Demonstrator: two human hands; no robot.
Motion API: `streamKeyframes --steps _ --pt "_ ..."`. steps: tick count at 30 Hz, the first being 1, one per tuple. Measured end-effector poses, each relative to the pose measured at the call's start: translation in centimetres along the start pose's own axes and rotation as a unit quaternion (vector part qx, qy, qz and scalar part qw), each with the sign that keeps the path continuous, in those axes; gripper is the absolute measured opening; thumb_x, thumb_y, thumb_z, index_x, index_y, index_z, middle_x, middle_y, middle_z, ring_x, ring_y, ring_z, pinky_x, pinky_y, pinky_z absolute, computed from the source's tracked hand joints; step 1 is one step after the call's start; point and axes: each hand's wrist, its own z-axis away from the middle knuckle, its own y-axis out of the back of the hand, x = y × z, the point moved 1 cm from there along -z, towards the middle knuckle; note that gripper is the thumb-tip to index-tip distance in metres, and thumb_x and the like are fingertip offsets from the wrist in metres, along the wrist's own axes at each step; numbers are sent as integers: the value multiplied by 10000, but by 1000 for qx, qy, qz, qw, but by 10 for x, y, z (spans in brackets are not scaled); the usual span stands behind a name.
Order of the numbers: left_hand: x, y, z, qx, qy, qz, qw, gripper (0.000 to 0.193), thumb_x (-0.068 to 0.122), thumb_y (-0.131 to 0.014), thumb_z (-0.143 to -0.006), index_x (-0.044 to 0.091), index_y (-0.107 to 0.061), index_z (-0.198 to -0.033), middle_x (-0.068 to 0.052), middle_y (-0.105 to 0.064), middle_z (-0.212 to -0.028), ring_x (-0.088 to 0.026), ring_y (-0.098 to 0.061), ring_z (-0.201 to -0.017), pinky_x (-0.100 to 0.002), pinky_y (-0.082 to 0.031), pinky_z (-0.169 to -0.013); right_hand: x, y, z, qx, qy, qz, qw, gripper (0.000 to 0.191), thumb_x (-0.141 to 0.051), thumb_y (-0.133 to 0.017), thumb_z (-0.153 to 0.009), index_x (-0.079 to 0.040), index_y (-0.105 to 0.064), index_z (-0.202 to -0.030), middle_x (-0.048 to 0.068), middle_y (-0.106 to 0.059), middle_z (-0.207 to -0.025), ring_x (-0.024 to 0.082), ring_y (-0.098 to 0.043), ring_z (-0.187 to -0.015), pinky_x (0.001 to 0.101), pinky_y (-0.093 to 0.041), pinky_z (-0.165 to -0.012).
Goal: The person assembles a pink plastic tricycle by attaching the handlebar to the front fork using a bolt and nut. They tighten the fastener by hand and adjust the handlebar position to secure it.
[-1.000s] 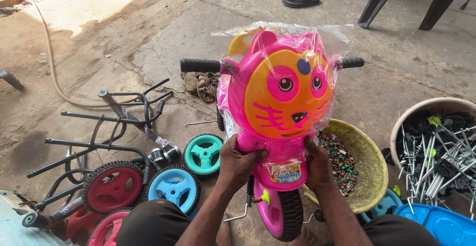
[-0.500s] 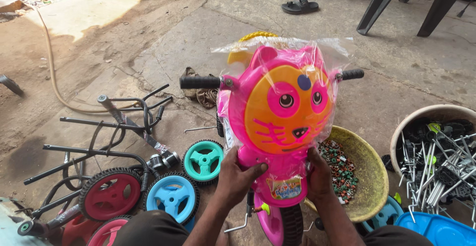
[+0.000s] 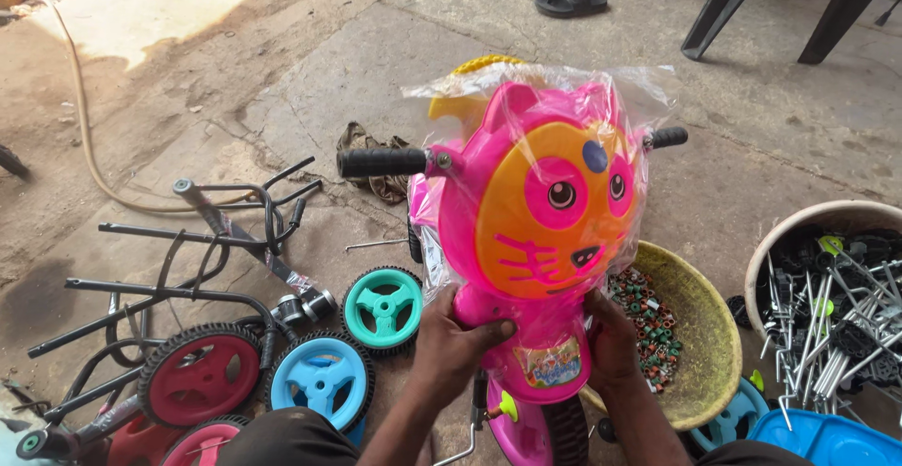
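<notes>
A pink toy tricycle (image 3: 526, 372) stands in front of me, its orange and pink cat-face front panel (image 3: 550, 208) wrapped in clear plastic. Black handlebar grips (image 3: 381, 162) stick out on both sides. My left hand (image 3: 453, 339) grips the pink neck below the face on the left. On the right of that neck my right hand (image 3: 611, 334) holds the same part. The front wheel (image 3: 568, 433) shows just below my hands.
Loose teal (image 3: 382, 308), blue (image 3: 322, 381) and red (image 3: 200, 374) wheels and black metal frames (image 3: 225, 222) lie on the concrete at left. A yellow bowl of small parts (image 3: 700, 344) and a tub of metal rods (image 3: 832, 306) sit right. Sandals (image 3: 570, 2) and chair legs (image 3: 728, 6) are behind.
The tricycle's face has turned slightly and sits lower and more central in view; both hands keep their hold on the neck.
</notes>
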Motion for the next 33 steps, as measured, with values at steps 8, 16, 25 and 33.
streamKeyframes --steps 8,16,25,33 --pt "-6 11 -2 -107 95 155 977 425 -35 -780 -723 -52 -704 -1141 -113 -767 -1025 -198 -736 -909 -364 -588 -912 5 14 0 -14 -12 -18 1000 565 -350 -616 -983 55 -555 -1373 200 -654 -1323 324 -645 -1167 499 -513 -992" --pt "-7 21 -18 -171 175 148 958 605 -81 -673 -654 -16 -624 -1254 -109 -740 -1034 -226 -727 -924 -395 -570 -898 4 19 1 16 -12 3 1000 586 -358 -633 -965 41 -541 -1385 189 -648 -1325 322 -642 -1172 497 -508 -997" --pt "-13 20 -17 -174 171 261 934 673 -112 -680 -621 -39 -598 -1284 -140 -723 -1087 -266 -715 -1018 -430 -565 -1005 6 11 0 0 -26 -16 1000 628 -362 -643 -933 -3 -516 -1433 150 -633 -1369 299 -617 -1231 473 -488 -1043" --pt "-23 22 -22 -156 167 287 930 567 -86 -617 -667 -90 -622 -1234 -160 -725 -1065 -253 -732 -935 -408 -587 -935 4 11 1 42 -41 12 998 585 -346 -639 -930 15 -557 -1383 174 -681 -1290 305 -657 -1162 481 -506 -1011"
